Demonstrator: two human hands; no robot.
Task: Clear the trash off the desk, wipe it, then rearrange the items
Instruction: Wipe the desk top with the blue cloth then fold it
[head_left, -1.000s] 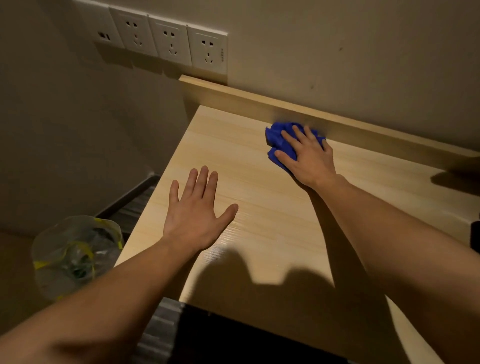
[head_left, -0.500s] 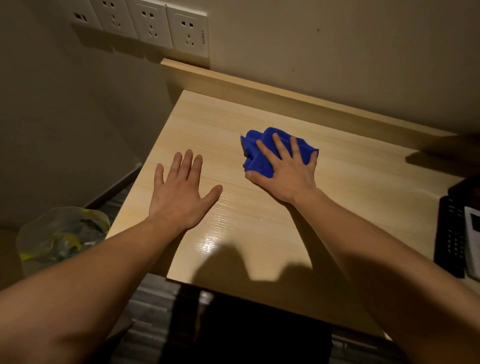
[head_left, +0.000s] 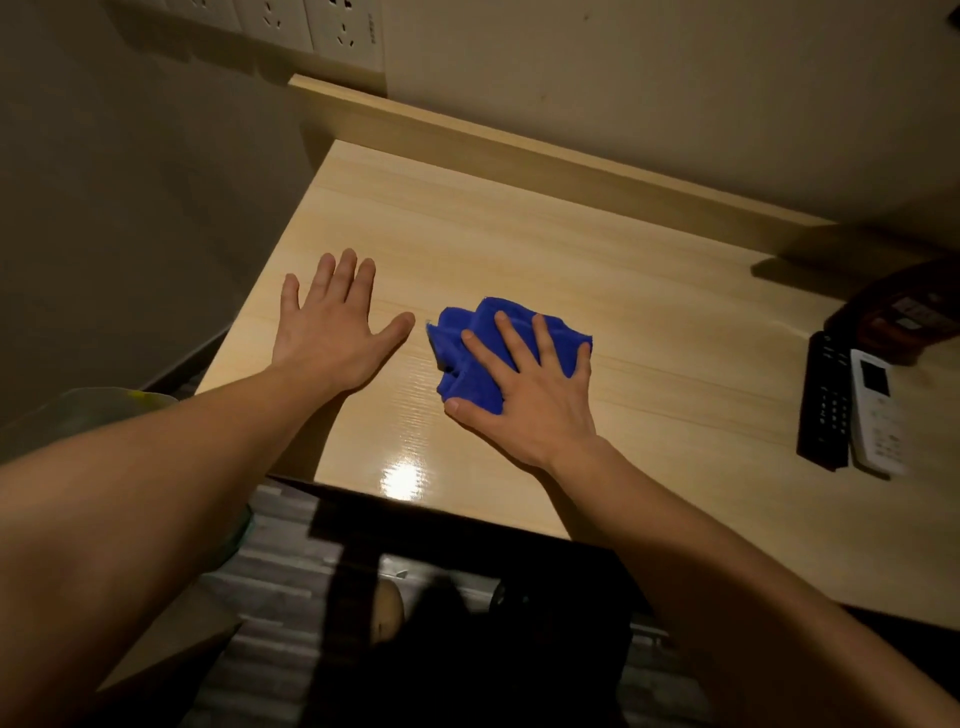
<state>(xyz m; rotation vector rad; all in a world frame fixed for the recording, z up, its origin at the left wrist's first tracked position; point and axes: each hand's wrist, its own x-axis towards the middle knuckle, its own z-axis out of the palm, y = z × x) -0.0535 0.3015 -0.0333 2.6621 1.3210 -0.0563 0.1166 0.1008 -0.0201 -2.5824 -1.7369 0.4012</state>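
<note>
Two hands lie on the pale wooden desk (head_left: 649, 291). The right hand (head_left: 530, 395) presses flat on a crumpled blue cloth (head_left: 467, 353), fingers (head_left: 511, 332) spread wide over it rather than closed around it — the cloth sits near the desk's front edge, just beside the left thumb. The left hand (head_left: 332, 327) rests palm-down on bare wood, fingers splayed, holding nothing. Well apart to the right, a black remote (head_left: 826, 400) and a white remote (head_left: 878, 410) lie side by side, touching or nearly so — behind them a dark object, too dim to identify. White wall sockets (head_left: 343, 31) sit above the desk's back ledge.
</note>
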